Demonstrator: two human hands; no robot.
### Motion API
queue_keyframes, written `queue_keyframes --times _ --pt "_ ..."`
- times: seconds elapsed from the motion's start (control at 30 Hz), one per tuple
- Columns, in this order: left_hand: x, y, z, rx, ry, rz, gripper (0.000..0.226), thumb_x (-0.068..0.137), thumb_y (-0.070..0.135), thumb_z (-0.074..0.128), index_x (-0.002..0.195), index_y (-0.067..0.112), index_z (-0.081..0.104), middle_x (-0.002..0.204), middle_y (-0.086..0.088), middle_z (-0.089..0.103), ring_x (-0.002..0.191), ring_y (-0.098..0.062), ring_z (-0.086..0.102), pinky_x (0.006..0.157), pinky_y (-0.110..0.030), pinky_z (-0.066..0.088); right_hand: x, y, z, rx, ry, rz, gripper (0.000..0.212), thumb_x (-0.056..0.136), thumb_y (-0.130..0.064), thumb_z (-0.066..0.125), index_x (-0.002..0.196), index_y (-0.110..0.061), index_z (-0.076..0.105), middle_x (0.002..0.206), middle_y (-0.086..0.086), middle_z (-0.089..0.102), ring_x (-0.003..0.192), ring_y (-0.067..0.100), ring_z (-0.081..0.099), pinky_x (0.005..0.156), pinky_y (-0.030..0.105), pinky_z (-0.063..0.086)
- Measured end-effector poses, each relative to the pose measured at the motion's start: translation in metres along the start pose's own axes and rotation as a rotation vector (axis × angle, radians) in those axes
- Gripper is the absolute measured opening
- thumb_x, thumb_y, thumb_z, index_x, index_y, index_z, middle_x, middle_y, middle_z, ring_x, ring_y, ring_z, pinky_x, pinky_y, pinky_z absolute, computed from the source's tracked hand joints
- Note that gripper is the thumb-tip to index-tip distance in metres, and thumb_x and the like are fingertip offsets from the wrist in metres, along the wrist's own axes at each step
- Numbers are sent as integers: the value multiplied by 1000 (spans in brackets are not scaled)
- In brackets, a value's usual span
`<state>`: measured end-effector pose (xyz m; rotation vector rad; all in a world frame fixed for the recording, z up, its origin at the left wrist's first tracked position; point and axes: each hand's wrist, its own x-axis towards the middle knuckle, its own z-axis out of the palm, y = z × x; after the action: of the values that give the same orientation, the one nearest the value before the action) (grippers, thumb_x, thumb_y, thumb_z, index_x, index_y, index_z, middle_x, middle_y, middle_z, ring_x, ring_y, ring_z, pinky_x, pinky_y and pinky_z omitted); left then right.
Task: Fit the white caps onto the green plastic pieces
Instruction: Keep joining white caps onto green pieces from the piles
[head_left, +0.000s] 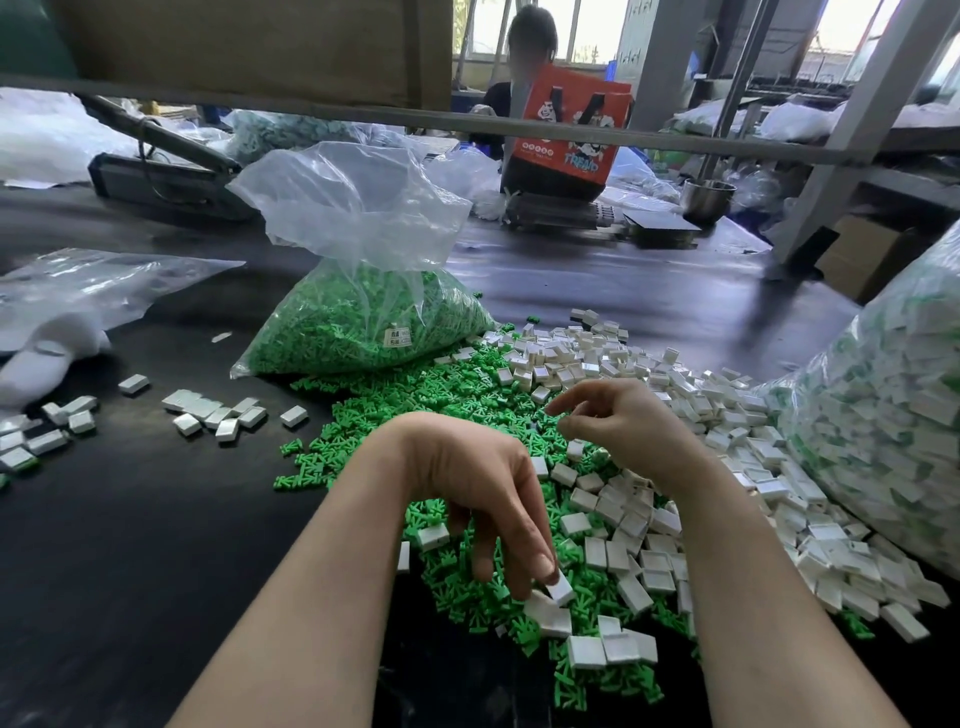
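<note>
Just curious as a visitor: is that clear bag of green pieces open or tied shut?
Open. The clear bag stands with its mouth loose and untied, and green pieces lie on the table beside it.

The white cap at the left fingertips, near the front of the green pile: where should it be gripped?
Pinch the white cap across its two narrow side walls, coming from above. It sits tilted on the green pieces, sides exposed, where the left hand already reaches it fingertips-down.

Left hand droops, fingers pinching downward; right hand hovers, loosely curled.
</note>
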<state>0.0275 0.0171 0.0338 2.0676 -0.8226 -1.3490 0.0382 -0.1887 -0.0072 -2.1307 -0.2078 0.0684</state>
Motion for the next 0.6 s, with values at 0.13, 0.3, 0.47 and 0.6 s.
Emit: queue_keyframes --times 0.13,0.3,0.47,0.6 --pt "10 -7 0 -108 386 101 12 81 26 78 87 16 77 73 1 74 58 -10 62 51 -19 46 1 -1 1 -10 58 -17 7 90 -12 68 95 -15 73 83 5 69 62 9 56 56 18 46" --pt "39 -11 4 38 953 70 3 82 25 77 83 23 75 80 11 71 78 -4 66 78 -26 54 1 0 1 11 105 -37 9 90 -10 68 96 -14 74 79 4 67 48 -4 49 48 11 40" --pt "41 -8 5 137 910 -62 20 83 31 76 101 22 74 97 8 71 91 -8 64 90 -31 54 2 1 2 69 159 -46 15 86 -8 71 101 -13 69 82 3 67 67 10 61 61 19 51" --pt "38 -2 6 180 880 -99 9 84 24 74 92 24 78 91 9 73 88 -10 66 87 -34 56 3 2 4 66 197 -51 11 85 -9 73 94 -14 70 84 5 70 79 17 67 73 28 56"
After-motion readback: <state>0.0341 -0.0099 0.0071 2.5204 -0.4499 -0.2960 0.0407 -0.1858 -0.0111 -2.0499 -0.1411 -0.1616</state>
